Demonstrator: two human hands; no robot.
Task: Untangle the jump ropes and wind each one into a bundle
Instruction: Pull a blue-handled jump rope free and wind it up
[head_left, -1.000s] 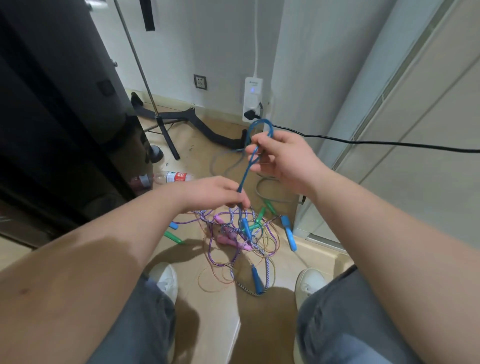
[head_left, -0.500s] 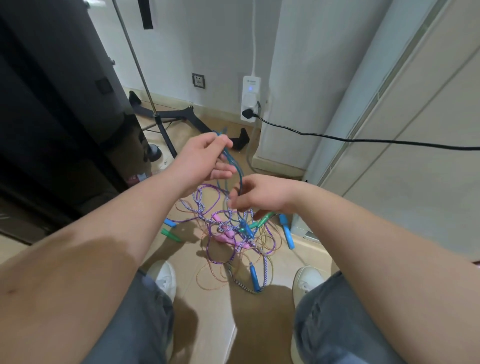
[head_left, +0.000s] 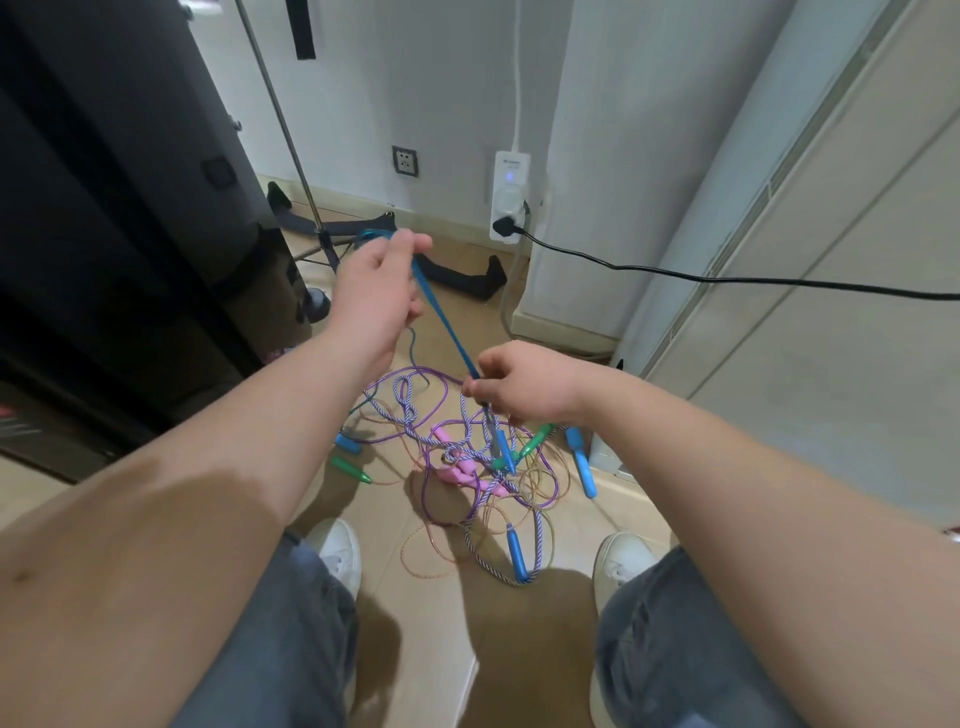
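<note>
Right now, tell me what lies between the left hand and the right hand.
In the head view, a taut stretch of the blue rope runs from the left hand down to the right hand; both hold it.

The thin blue cord (head_left: 441, 317) running diagonally across the middle of the frame looks like smooth, faintly glossy plastic. Below it, the purple-and-white braided rope (head_left: 406, 410) has a woven, cloth-like, matt surface. The thin translucent orange cord (head_left: 404, 551) and the purple cord (head_left: 410, 369) look like glossy, clear plastic. The blue tube-shaped handle (head_left: 517, 553) at lower centre, the pink handles (head_left: 462, 474) and the green pointed handle (head_left: 350, 469) are smooth moulded plastic. The tan floor (head_left: 415, 665) is smooth with a dull sheen. In the upper left, the slim silver pole (head_left: 280, 119) is shiny metal. The grey trousers (head_left: 291, 649) at the bottom are matt denim cloth.
</note>
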